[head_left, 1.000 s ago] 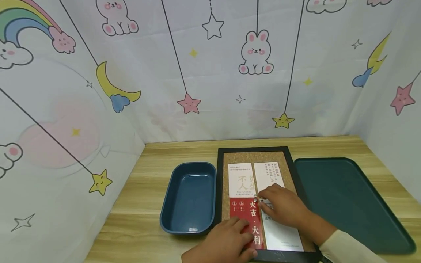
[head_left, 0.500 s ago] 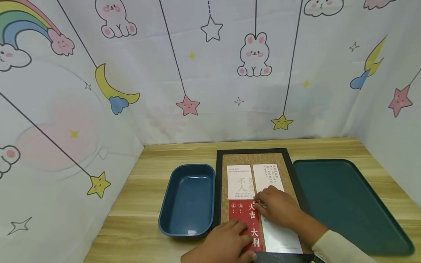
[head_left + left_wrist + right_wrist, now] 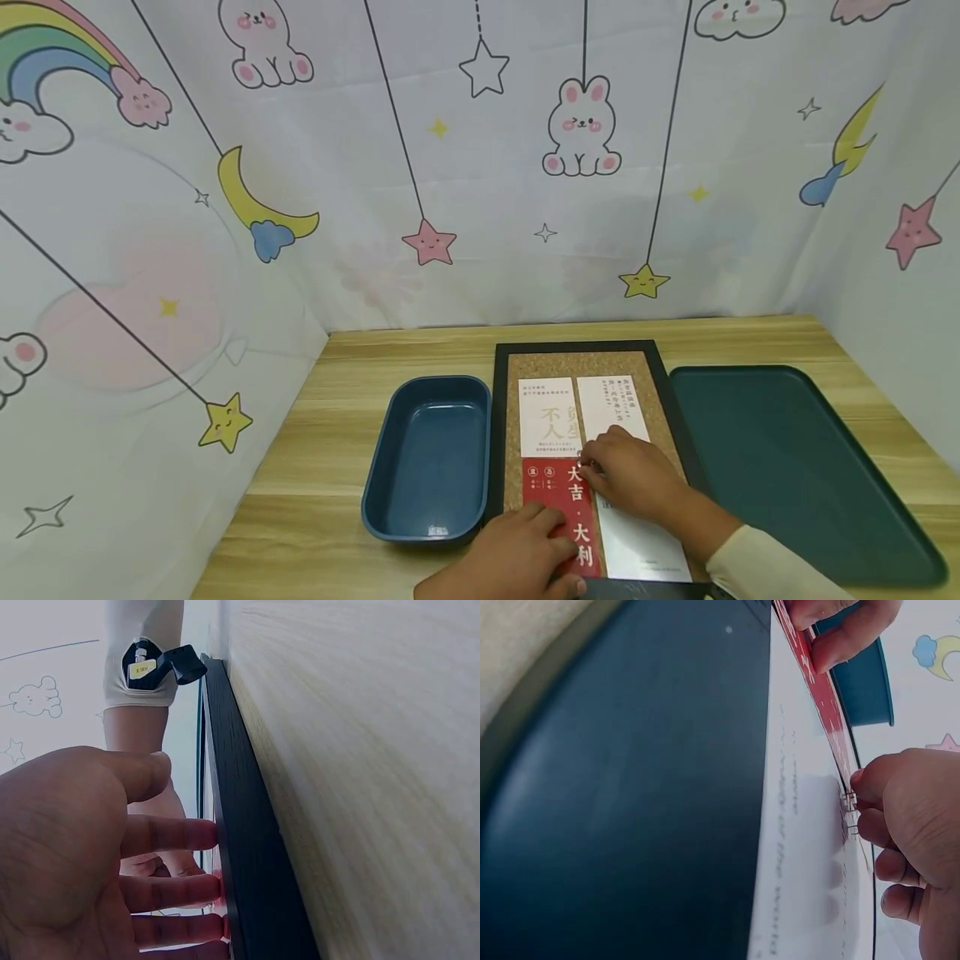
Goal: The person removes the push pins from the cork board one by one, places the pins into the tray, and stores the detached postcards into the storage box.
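A cork board [image 3: 577,362] in a black frame bears two tall paper cards side by side. The left one is a white and red card [image 3: 551,479]; a plain white card [image 3: 641,542] lies to its right. My right hand [image 3: 637,479] pinches a small shiny clear-and-metal pin [image 3: 850,802] between thumb and forefinger, at the seam between the cards about midway up. Its exact shape is mostly hidden by the fingertips. My left hand [image 3: 517,550] rests with loose, spread fingers on the lower red part, across the frame's near left corner.
A deep blue tray [image 3: 427,458] stands just left of the board. A flat dark green tray [image 3: 795,475] lies to its right. Beneath everything is a wood-grain table [image 3: 300,500]. A white printed curtain [image 3: 480,183] rises behind and at both sides.
My right fingertips have shifted slightly left and drawn together at the seam, covering more of the pin. The left hand stays on the red part. The view has tilted a little.
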Available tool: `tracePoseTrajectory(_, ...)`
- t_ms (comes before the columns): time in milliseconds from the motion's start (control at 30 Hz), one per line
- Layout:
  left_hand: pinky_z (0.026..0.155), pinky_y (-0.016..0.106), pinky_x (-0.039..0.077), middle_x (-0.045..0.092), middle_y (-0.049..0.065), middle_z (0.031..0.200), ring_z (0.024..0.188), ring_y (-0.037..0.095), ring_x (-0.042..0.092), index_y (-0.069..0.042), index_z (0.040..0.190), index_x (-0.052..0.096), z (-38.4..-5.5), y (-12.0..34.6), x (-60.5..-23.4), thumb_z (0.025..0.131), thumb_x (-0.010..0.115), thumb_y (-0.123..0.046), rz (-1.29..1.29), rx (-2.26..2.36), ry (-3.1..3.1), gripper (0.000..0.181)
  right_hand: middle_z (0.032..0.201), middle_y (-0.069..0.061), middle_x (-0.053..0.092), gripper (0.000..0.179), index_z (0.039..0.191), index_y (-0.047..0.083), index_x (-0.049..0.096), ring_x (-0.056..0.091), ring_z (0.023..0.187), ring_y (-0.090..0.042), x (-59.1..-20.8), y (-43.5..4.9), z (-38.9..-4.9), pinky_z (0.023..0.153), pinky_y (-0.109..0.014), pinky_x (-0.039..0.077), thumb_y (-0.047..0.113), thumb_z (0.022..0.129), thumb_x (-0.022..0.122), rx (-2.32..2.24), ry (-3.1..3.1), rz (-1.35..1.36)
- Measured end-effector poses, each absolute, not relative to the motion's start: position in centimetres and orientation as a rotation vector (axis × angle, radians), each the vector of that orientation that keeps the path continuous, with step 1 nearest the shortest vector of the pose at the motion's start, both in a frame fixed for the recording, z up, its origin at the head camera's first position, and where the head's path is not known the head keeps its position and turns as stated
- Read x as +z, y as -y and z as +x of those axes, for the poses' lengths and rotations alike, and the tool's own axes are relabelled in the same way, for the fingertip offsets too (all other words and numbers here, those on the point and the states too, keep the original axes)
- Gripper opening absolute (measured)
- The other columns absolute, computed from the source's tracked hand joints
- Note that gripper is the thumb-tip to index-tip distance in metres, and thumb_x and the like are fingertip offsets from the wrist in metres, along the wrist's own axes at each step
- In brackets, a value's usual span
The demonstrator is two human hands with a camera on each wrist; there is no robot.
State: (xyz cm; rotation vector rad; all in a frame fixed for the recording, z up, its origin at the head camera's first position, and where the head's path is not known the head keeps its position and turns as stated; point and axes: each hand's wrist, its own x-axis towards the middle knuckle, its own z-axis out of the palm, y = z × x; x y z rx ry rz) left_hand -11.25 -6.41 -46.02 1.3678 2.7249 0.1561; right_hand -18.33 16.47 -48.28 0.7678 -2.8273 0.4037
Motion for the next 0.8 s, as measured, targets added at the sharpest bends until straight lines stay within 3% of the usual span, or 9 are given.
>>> tracePoseTrajectory(800, 0.084, 0.028, 0.051, 0.061, -0.007, 0.116, 0.104, 0.009, 0.053, -0.031, 0.114, 0.075, -11.3, 6.4, -45.9, 0.099, 0.056, -0.058, 1.362, 0.169, -2.731, 0.036, 0.072, 0.015, 0.054, 0.018, 0.078, 0.023, 0.066, 0.045, 0.07, -0.007, -47.6, -15.1, -19.2, 0.057, -0.03, 0.042, 0.029, 0.089, 0.079, 0.447, 3.028, 0.585)
